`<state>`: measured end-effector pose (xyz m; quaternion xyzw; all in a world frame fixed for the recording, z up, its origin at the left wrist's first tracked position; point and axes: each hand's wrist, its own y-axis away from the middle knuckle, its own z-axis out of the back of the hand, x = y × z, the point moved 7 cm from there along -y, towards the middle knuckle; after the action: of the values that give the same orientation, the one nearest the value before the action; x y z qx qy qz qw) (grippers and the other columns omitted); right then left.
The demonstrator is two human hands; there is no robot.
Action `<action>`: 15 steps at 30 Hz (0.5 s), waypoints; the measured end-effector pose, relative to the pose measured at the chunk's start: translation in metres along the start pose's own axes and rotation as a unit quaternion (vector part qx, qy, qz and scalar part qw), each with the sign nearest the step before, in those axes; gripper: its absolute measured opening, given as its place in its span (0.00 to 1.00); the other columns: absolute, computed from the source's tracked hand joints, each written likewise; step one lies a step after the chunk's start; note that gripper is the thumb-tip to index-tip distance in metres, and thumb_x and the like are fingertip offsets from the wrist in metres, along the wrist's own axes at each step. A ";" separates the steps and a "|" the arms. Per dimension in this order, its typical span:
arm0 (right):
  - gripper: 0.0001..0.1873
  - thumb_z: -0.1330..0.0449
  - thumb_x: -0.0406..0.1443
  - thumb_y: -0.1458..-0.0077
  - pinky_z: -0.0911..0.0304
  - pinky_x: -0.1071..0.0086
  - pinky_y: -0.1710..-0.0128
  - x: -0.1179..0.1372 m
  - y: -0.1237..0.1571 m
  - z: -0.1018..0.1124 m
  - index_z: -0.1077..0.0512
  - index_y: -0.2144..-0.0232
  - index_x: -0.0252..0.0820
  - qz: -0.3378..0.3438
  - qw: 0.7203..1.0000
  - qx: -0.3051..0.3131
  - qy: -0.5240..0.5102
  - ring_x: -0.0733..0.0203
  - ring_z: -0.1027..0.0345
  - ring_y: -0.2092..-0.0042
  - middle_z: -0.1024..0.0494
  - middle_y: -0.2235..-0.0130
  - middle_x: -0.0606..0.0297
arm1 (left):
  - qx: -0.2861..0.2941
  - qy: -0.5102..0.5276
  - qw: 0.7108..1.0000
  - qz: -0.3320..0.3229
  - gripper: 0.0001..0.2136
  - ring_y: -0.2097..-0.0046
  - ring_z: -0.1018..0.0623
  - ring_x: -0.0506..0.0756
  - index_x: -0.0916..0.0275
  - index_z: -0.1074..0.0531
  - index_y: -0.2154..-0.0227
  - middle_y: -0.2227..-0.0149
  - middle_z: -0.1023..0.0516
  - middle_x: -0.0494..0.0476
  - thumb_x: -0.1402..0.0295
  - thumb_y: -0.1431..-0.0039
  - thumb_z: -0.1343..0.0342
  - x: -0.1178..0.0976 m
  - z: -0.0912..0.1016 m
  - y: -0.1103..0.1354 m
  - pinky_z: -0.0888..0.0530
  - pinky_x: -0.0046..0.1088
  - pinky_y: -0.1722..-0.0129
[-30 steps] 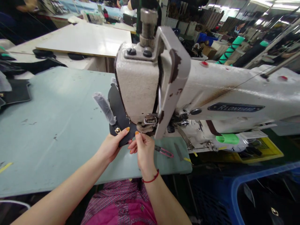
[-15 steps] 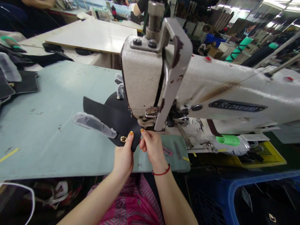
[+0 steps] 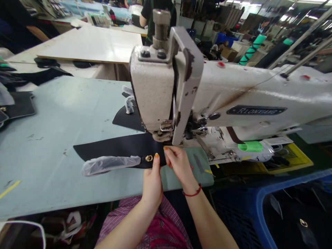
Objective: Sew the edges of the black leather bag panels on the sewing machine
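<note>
A long black leather-like panel (image 3: 116,147) lies flat on the pale green table, its right end under the head of a sewing machine (image 3: 158,90). A gold ring fitting (image 3: 148,158) and a plastic-wrapped strap (image 3: 111,164) are attached along its near side. My left hand (image 3: 153,181) grips the near edge beside the fitting, thumb on top. My right hand (image 3: 177,162) pinches the panel's right end close below the needle area; the fingertips partly hide the edge. Behind lies another black panel (image 3: 127,117) with wrapped fittings.
More black pieces (image 3: 19,107) lie at the table's left. A blue crate (image 3: 259,211) with black pieces stands low at the right, near a yellow basket (image 3: 298,159). A white board (image 3: 90,43) and a person in dark clothing (image 3: 155,17) are farther back.
The black panel has turned and now points more straight to the left, flatter on the table. Both hands have shifted right in view with it, and the camera view has moved slightly.
</note>
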<state>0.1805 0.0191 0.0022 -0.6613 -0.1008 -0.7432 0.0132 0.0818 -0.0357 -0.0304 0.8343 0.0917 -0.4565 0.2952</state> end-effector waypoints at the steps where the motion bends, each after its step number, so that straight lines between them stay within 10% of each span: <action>1: 0.19 0.46 0.45 0.38 0.48 0.76 0.79 -0.005 0.005 0.006 0.27 0.73 0.38 0.000 1.000 -0.012 0.019 0.69 0.45 0.81 0.36 0.83 0.73 | 0.010 -0.012 1.000 0.020 0.23 0.43 0.27 0.61 0.64 0.26 0.52 0.47 0.23 0.64 0.53 0.44 0.40 0.004 0.002 -0.001 0.30 0.37 0.43; 6: 0.16 0.47 0.40 0.37 0.33 0.67 0.63 -0.035 0.037 0.054 0.25 0.54 0.37 0.068 0.966 -0.105 0.227 0.58 0.28 0.64 0.22 0.63 0.57 | 0.146 -0.125 0.967 0.168 0.24 0.59 0.21 0.57 0.66 0.24 0.56 0.54 0.20 0.65 0.50 0.48 0.38 0.014 0.027 0.023 0.25 0.28 0.66; 9: 0.15 0.46 0.40 0.37 0.34 0.58 0.54 -0.052 0.049 0.071 0.24 0.55 0.39 0.136 0.894 -0.107 0.413 0.51 0.30 0.55 0.23 0.57 0.54 | 0.331 -0.201 0.896 0.218 0.20 0.73 0.23 0.51 0.64 0.23 0.59 0.64 0.19 0.62 0.53 0.45 0.40 -0.029 0.035 0.051 0.29 0.24 0.76; 12: 0.17 0.48 0.42 0.34 0.34 0.58 0.57 -0.067 0.051 0.074 0.24 0.54 0.41 0.185 0.826 -0.091 0.525 0.50 0.30 0.57 0.23 0.58 0.55 | 0.358 -0.277 0.891 0.036 0.14 0.77 0.25 0.49 0.59 0.23 0.59 0.68 0.20 0.56 0.56 0.37 0.48 -0.129 0.032 0.029 0.28 0.25 0.77; 15: 0.20 0.52 0.43 0.32 0.34 0.59 0.60 -0.072 0.049 0.073 0.23 0.55 0.43 0.222 0.776 -0.104 0.581 0.51 0.28 0.60 0.23 0.60 0.55 | 0.236 -0.418 0.830 -0.283 0.12 0.72 0.23 0.50 0.57 0.25 0.54 0.66 0.20 0.54 0.62 0.36 0.49 -0.225 0.010 -0.037 0.25 0.26 0.69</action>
<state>0.2682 -0.0245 -0.0552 -0.1051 0.1533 -0.9687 0.1647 -0.0684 0.0147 0.1339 0.5458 0.0806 -0.8330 -0.0426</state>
